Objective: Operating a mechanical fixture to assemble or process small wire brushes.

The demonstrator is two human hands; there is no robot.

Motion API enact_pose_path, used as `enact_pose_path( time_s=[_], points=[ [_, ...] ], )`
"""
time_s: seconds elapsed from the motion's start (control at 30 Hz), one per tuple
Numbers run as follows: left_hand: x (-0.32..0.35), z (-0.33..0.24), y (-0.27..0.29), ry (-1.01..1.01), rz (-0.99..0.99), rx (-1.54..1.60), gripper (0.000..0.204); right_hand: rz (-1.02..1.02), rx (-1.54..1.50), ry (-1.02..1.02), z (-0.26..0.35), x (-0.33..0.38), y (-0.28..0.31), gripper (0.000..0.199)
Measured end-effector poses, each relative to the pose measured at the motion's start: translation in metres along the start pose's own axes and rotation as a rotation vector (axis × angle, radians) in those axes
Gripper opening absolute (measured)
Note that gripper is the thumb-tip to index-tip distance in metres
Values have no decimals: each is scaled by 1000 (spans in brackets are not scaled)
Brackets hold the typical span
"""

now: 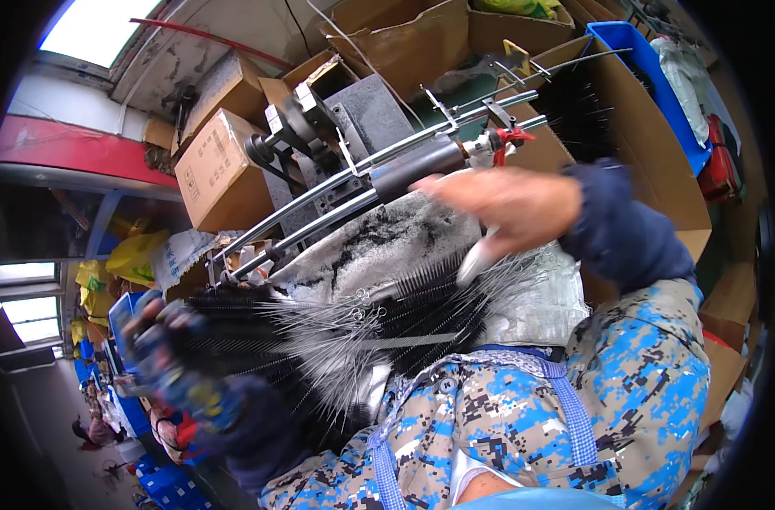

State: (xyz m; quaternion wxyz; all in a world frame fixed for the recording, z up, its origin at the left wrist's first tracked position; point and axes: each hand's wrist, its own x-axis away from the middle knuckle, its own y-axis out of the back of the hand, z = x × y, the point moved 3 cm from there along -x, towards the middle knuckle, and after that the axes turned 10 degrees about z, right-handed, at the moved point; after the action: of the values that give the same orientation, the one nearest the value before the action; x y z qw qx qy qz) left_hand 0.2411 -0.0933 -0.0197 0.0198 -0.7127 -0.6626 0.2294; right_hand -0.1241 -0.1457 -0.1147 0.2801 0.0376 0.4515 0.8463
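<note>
A heap of twisted-wire brushes (438,314) with black bristles and bare metal wire stems (319,336) lies across my lap. Some stems end in small rings. My right hand (515,208) hovers over the heap beside the machine's dark cylinder (417,167), fingers stretched out and thumb apart. White covering wraps that thumb; the hand is slightly blurred. At the left end of the heap, my left hand (171,340) wears a patterned glove. Motion smears its fingers, so whether it grips a brush is unclear. A worn whitish cloth (387,242) lies between the machine and the brushes.
Long metal rods (319,204) of the machine slant across in front of me, with a red valve handle (511,136) at the right. An open carton (659,144) with black brushes stands right, near a blue bin (621,38). A closed carton (222,170) sits behind left.
</note>
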Motion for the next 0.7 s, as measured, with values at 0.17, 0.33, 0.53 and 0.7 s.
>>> enact_pose_path(
  time_s=[0.17, 0.33, 0.53, 0.7],
  points=[
    [12, 93, -107, -259, 334, -684, 45, 198, -944, 107, 43, -88, -47, 38],
    [-26, 37, -2, 19, 183, -1938, 73, -102, 654, -403, -64, -88, -8, 8],
    [-2, 34, 166, 865, -216, -1788, 69, 140, 498, -607, -111, -138, -20, 23],
    [-7, 38, 117, 737, -229, -2001, 59, 130, 456, -607, -115, -130, -17, 22]
  ],
)
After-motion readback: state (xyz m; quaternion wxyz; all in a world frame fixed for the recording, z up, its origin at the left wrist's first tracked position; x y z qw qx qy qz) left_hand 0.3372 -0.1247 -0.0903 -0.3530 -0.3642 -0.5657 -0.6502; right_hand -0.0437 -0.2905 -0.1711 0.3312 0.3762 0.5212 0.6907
